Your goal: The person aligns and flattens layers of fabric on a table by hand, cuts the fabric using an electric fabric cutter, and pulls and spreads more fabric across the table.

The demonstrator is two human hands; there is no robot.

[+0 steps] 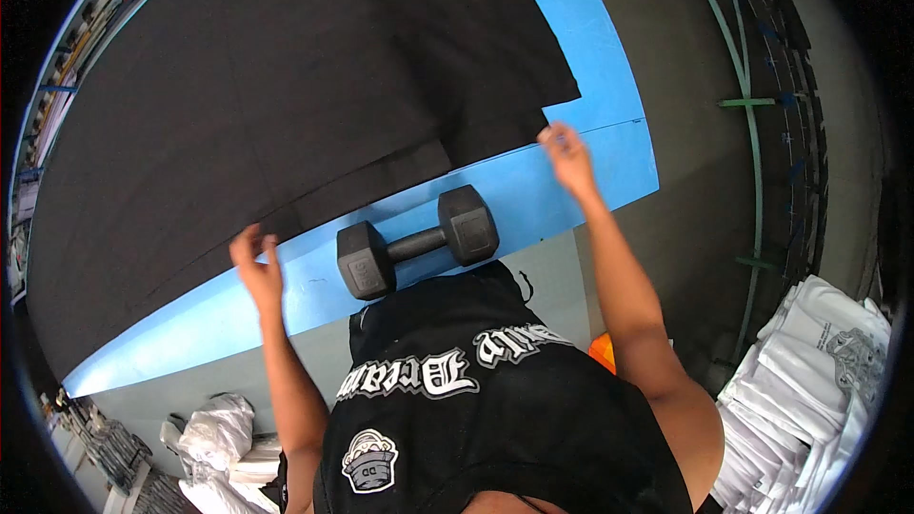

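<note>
Nearest the wearer's body, between the two hands and a little closer in than either, a black dumbbell (417,243) lies on the bare strip along the near edge of the blue table (614,157), beside the black cloth (286,67) rather than on it; it seems parked there within easy reach, perhaps as a weight, and its flat-sided heads should keep it from rolling. The left hand (259,268) is at the cloth's near edge, thumb and bent fingers apart, with nothing visible in its grasp. The right hand (569,162), farther forward, is by the cloth's stepped right corner, fingers loosely curled; motion blur hides whether they touch or pinch the cloth. Both forearms reach up and outward from the body, elbows bent, so the hands bracket the dumbbell widely, a stance that would suit tending both parts of that edge. Beyond the hands the cloth spreads over most of the table, probably laid broad to lie flat, though creases and a folded-looking strip show between the hands. Well outside the right hand, white garments (795,362) are piled beside the wearer, and farther out stands a green-footed rack (749,103).
</note>
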